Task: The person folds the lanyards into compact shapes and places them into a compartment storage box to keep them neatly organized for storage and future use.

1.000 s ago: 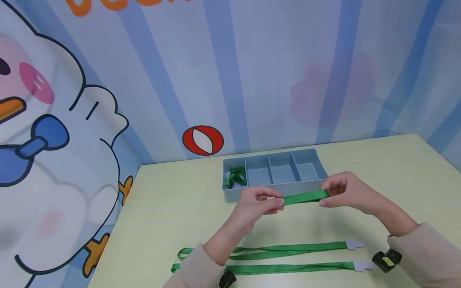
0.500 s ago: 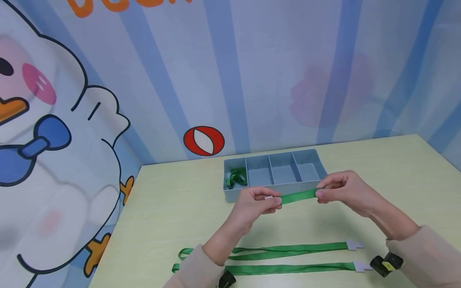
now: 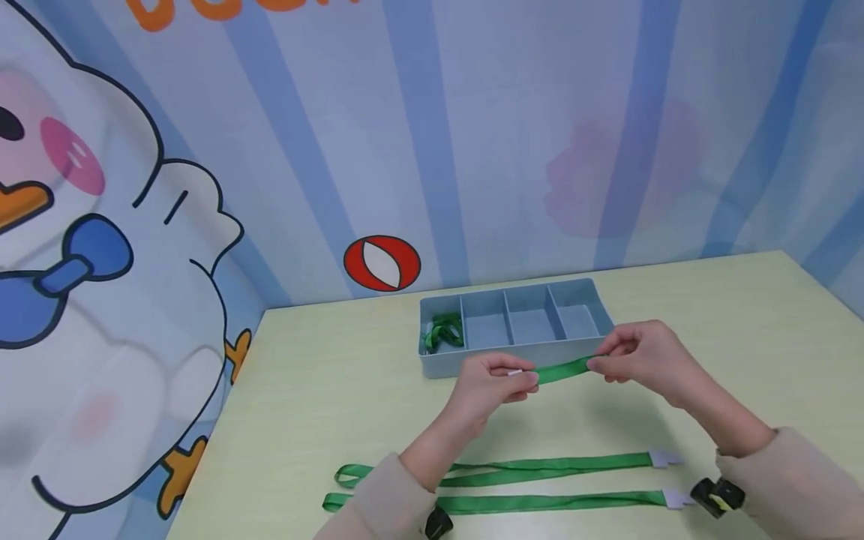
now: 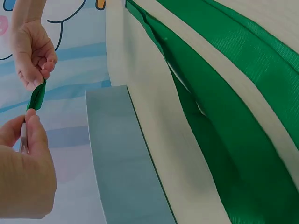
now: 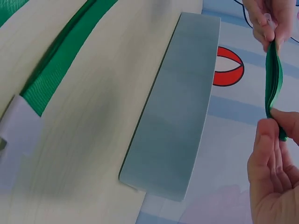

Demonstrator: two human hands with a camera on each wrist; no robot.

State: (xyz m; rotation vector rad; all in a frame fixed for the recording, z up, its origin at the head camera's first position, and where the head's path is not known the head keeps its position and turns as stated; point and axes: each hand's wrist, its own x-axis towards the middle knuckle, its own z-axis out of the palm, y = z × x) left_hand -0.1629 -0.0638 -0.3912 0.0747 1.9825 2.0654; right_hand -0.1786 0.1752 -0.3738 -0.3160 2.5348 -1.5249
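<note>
A folded green lanyard is stretched between my two hands, raised in front of the tray. My left hand pinches its left end, where a bit of the white clip shows between thumb and fingers. The other end is pinched by my right hand, thumb toward me. In the right wrist view the held lanyard shows several stacked layers. Below the hands, two more green lanyards lie lengthwise on the table, a far one and a near one, white clips to the right; my left sleeve partly covers them.
Behind the hands stands a blue-grey divided tray. Its leftmost compartment holds coiled green lanyard. The pale table meets a printed blue-striped backdrop at its far edge. Black wrist cameras sit under both sleeves.
My right hand has shifted slightly left along the lanyard, so the stretch between the hands is shorter. My left hand has moved a little right. The table lanyards have not moved.
</note>
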